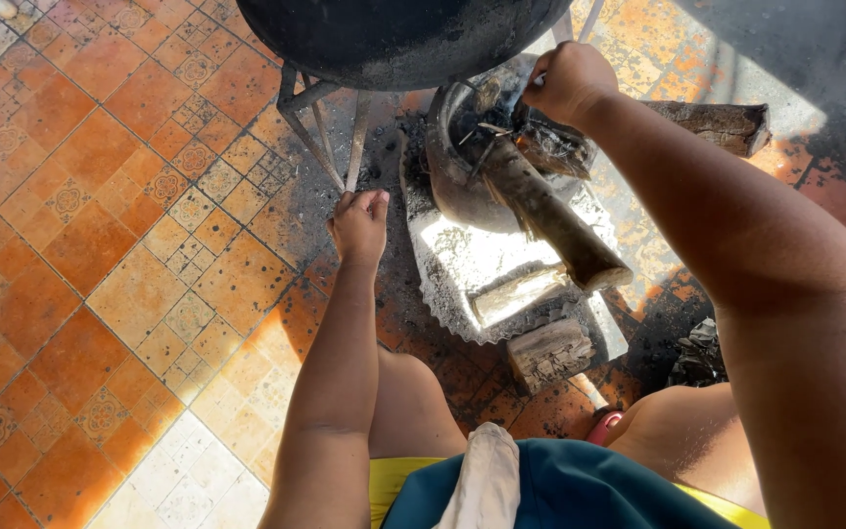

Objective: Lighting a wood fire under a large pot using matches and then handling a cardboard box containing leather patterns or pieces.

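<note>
The floor of orange and cream patterned tiles [100,245] fills the scene, sunlit on the left and blackened with soot and ash around the fire. Above it stands a big round black iron pot [394,34] on a thin grey metal stand [320,122]. Beneath the pot sits a curved grey clay stove mouth [447,162] on a pale, ash-covered sheet [462,269]. A long charred brown log [550,220] slopes into the stove; a second rough log [722,122] lies behind the arm, and two short split pieces [540,328] rest near the knees. The right hand [568,80] is closed around a small stick at the stove opening. The left hand [359,223], fingers curled, pinches the foot of one stand leg.
</note>
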